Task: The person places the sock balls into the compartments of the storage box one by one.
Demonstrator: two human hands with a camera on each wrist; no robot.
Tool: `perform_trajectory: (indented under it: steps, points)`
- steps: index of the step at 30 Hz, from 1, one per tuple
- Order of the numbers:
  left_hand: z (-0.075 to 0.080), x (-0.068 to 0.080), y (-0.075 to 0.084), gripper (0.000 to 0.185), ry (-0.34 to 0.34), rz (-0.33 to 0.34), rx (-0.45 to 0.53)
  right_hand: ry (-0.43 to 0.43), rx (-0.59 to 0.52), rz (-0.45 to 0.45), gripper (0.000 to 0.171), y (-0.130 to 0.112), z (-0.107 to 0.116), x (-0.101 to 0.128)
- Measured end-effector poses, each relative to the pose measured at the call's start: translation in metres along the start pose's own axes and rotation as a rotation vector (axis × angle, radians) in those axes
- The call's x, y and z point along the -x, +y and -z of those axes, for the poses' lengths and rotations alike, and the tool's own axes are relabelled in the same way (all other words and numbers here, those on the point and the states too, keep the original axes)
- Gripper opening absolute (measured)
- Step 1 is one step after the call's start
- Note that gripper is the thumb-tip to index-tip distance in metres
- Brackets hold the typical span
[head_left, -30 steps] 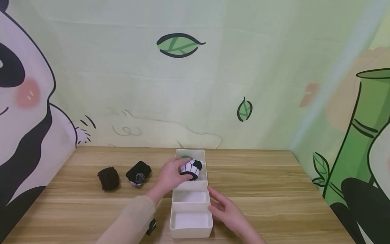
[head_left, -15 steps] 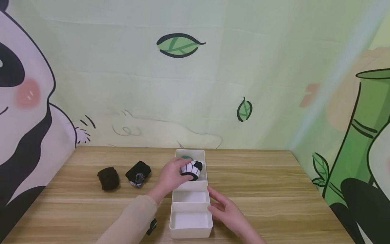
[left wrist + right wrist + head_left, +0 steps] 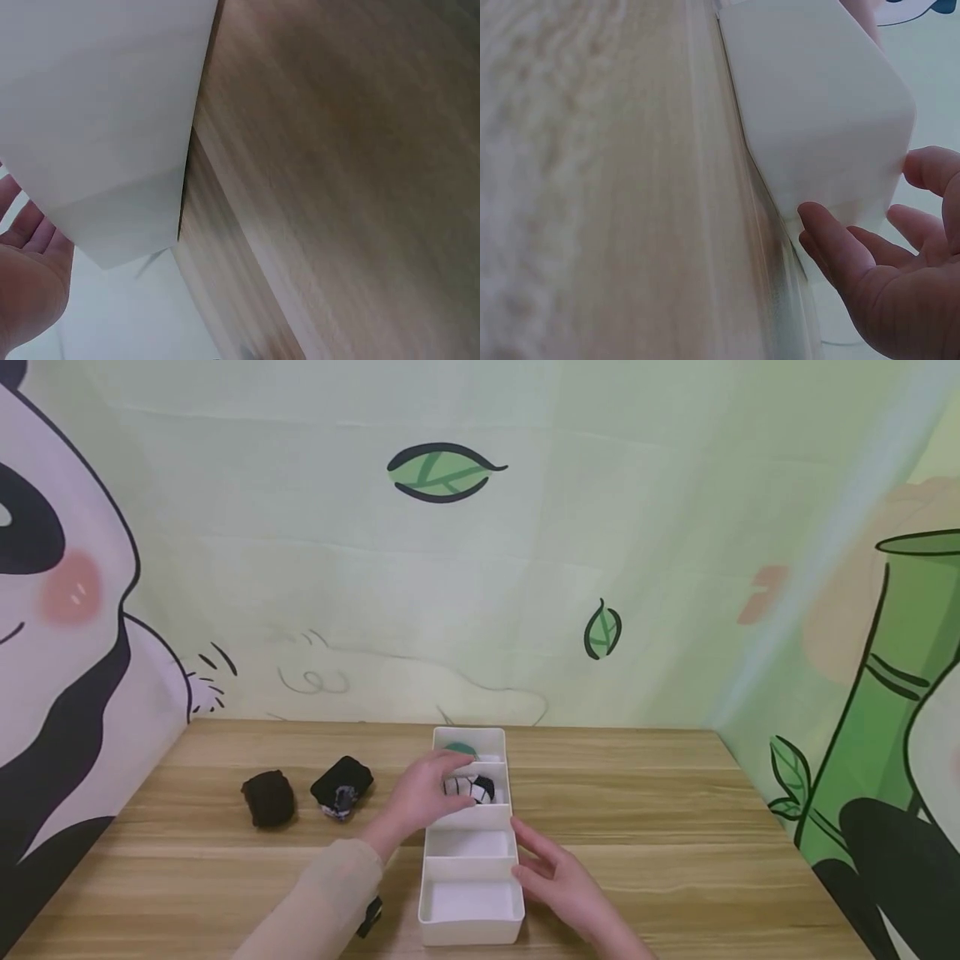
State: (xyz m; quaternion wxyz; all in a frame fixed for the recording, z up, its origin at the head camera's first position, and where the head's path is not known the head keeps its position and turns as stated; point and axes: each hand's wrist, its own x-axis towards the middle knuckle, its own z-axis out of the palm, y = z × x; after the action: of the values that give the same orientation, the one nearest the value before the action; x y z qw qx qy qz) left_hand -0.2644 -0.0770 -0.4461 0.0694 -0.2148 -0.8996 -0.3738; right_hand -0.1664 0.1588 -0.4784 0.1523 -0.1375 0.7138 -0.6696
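A long white divided box point(image 3: 471, 933) stands on the wooden table. In its second compartment from the back lies a rolled black-and-white sock point(image 3: 480, 789). Over that compartment is my left hand point(image 3: 427, 789), thumb and fingers spread apart on either side of the sock, which sits below them. My right hand point(image 3: 558, 881) rests its fingertips against the box's right side; the right wrist view shows the fingers point(image 3: 832, 232) loosely bent at the white wall. A green item point(image 3: 461, 749) shows in the rearmost compartment, partly hidden by the left hand.
Left of the box lie a dark brown rolled bundle point(image 3: 268, 799) and a black bundle with a grey patch point(image 3: 342, 787). Another small dark item point(image 3: 370, 917) is mostly hidden behind the left sleeve. A printed backdrop point(image 3: 525, 568) rises behind the table.
The black-and-white sock has gone down into the second compartment and left my left hand's grip; the fingers have spread. The right hand and the box have stayed put.
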Motion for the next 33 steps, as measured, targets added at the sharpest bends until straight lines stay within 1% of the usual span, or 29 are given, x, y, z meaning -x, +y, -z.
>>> perform_trajectory:
  steps: [2,5,13,19,22,24,29,33]
  points:
    - [-0.001,0.001,-0.001,0.055,-0.003,0.006,0.009,0.004,0.003,-0.003,0.064,0.000,0.000,0.000]
    - [-0.002,0.002,-0.002,0.054,0.015,0.004,0.036,0.004,0.001,0.003,0.064,0.000,0.000,0.000]
    - [-0.001,0.004,-0.005,0.051,0.123,-0.040,0.135,0.003,-0.014,0.007,0.063,0.000,-0.001,0.000]
    - [0.005,0.006,-0.006,0.050,0.152,-0.003,0.158,0.007,-0.015,0.004,0.064,0.000,-0.001,0.000]
    - [0.009,0.008,-0.008,0.050,0.154,0.026,0.200,0.007,-0.006,0.009,0.063,0.000,-0.001,0.001]
    - [0.010,0.009,-0.010,0.050,0.167,0.030,0.213,0.006,-0.004,0.010,0.063,-0.001,-0.001,0.001]
    - [0.014,0.014,-0.016,0.051,0.206,0.058,0.210,0.003,-0.002,0.006,0.063,-0.001,-0.001,0.000]
    - [0.019,0.017,-0.022,0.053,0.241,0.094,0.198,0.002,-0.003,0.006,0.064,-0.001,-0.001,0.001]
